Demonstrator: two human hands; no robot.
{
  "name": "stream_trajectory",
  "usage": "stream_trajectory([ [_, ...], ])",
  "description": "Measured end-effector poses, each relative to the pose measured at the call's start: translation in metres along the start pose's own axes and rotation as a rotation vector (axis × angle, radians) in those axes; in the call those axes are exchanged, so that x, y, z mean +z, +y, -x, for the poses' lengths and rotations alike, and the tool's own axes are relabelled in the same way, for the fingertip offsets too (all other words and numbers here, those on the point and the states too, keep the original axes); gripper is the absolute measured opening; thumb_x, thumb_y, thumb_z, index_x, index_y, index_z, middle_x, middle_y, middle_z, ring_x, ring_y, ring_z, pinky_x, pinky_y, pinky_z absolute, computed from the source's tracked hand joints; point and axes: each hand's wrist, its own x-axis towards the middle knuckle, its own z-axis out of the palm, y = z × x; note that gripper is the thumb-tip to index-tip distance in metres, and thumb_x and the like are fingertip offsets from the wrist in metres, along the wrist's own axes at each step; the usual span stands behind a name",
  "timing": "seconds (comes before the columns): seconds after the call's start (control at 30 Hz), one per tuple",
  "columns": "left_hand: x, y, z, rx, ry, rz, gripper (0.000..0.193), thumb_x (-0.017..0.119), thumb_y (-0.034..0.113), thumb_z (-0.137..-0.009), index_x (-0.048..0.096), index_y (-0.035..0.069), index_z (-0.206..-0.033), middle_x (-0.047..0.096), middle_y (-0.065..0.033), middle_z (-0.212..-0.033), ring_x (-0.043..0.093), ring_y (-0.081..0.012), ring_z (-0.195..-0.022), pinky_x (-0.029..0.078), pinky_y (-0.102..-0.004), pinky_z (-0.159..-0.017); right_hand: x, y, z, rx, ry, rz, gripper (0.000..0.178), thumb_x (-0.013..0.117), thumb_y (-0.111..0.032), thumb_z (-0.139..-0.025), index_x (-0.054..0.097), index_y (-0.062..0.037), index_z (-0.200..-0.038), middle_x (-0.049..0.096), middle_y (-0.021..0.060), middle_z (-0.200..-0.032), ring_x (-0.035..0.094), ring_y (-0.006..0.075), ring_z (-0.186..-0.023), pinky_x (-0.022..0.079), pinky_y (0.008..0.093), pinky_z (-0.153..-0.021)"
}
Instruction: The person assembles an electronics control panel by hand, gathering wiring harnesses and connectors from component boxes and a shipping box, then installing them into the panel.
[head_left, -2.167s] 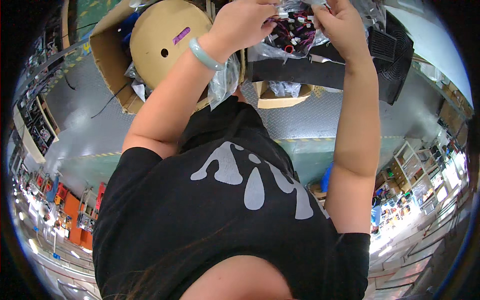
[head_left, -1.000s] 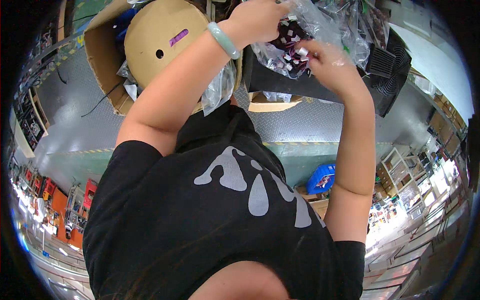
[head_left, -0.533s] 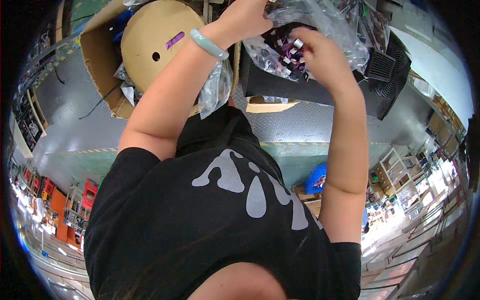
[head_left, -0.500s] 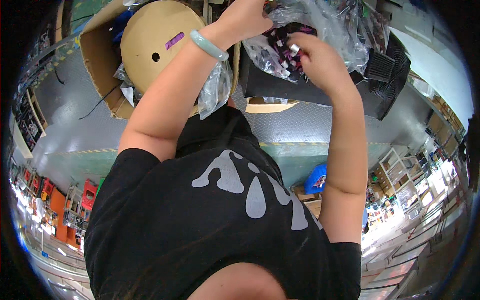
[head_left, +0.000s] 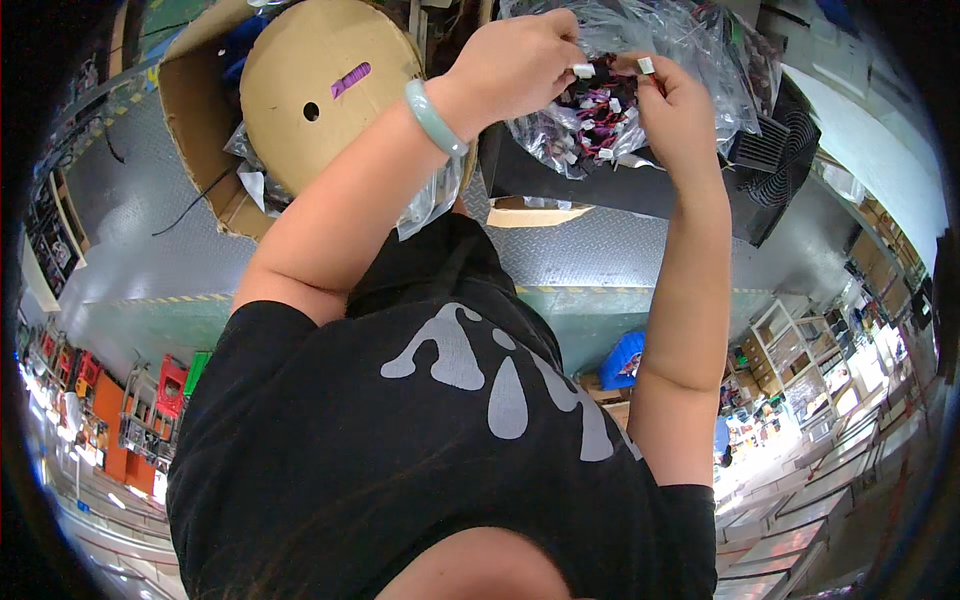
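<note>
Fingers pinched, my left hand [head_left: 520,70] has a small white connector [head_left: 583,71] at its fingertips. Across from it, my right hand [head_left: 683,115] pinches a dark cable near another white connector [head_left: 646,66], which sticks up beyond the thumb and finger. Just below and between the hands lies a tangle of dark and magenta wire harnesses [head_left: 600,125] with several white plugs. They sit in an opened clear plastic bag [head_left: 545,140] on a black bin [head_left: 520,178]. Whether both connectors belong to one cable, I cannot tell.
At the left, a cardboard box [head_left: 190,110] holds a large round cardboard reel [head_left: 290,80]. Right of the bag are a black ribbed piece [head_left: 760,142] and a coil of black material [head_left: 795,150]. A blue bin [head_left: 622,360] stands on the floor to the right.
My left hand has moved right and nearer, and a white connector now shows at its fingertips. My right hand has shifted slightly right, its connector now pointing up. More of the harness pile shows.
</note>
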Motion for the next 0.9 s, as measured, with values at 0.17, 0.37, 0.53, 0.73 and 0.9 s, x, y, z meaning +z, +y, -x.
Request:
stream_trajectory([
  [0.17, -0.001, 0.006, 0.002, -0.156, -0.026, -0.227, 0.024, 0.069, 0.014, -0.066, 0.064, 0.005, -0.088, 0.059, -0.0156, -0.084, 0.060, -0.0330, -0.080, 0.050, -0.0400, -0.069, 0.012, -0.009, 0.005, -0.102, -0.037, 0.686, 0.030, 0.061, -0.021, -0.078, 0.063, -0.0095, -0.106, 0.062, 0.0108, -0.105, 0.060, 0.0334, -0.094, 0.049, 0.0412, -0.077],
  [0.37, -0.012, 0.003, -0.002, -0.345, -0.127, -0.038, 0.043, 0.071, 0.019, -0.063, 0.059, 0.004, -0.102, 0.062, -0.0198, -0.082, 0.061, -0.0359, -0.080, 0.050, -0.0419, -0.070, -0.010, 0.012, 0.005, -0.224, -0.273, 0.446, 0.037, 0.062, -0.021, -0.075, 0.063, -0.0074, -0.109, 0.061, 0.0122, -0.104, 0.062, 0.0309, -0.089, 0.049, 0.0398, -0.077],
  [0.53, -0.007, 0.001, -0.005, -0.421, -0.157, 0.068, 0.042, 0.068, 0.015, -0.063, 0.059, 0.001, -0.102, 0.063, -0.0206, -0.078, 0.062, -0.0357, -0.077, 0.050, -0.0424, -0.069, -0.015, -0.004, 0.010, 0.096, -0.369, 0.073, 0.039, 0.054, -0.019, -0.075, 0.061, -0.0072, -0.112, 0.064, 0.0154, -0.096, 0.063, 0.0335, -0.083, 0.049, 0.0396, -0.077],
  [0.73, 0.005, -0.006, 0.000, -0.256, -0.051, -0.029, 0.039, 0.067, 0.013, -0.063, 0.061, 0.002, -0.100, 0.063, -0.0202, -0.080, 0.061, -0.0366, -0.078, 0.050, -0.0432, -0.069, 0.008, -0.002, -0.004, 0.063, 0.023, 0.620, 0.032, 0.057, -0.025, -0.078, 0.064, -0.0096, -0.105, 0.066, 0.0190, -0.086, 0.063, 0.0343, -0.084, 0.049, 0.0433, -0.075],
  [0.9, 0.009, -0.007, 0.003, -0.220, 0.086, -0.047, 0.033, 0.068, 0.014, -0.065, 0.062, 0.002, -0.096, 0.063, -0.0204, -0.079, 0.061, -0.0369, -0.078, 0.049, -0.0437, -0.069, 0.014, 0.003, -0.007, -0.017, 0.081, 0.774, 0.033, 0.065, -0.033, -0.075, 0.066, -0.0095, -0.098, 0.066, 0.0161, -0.086, 0.062, 0.0325, -0.085, 0.049, 0.0444, -0.075],
])
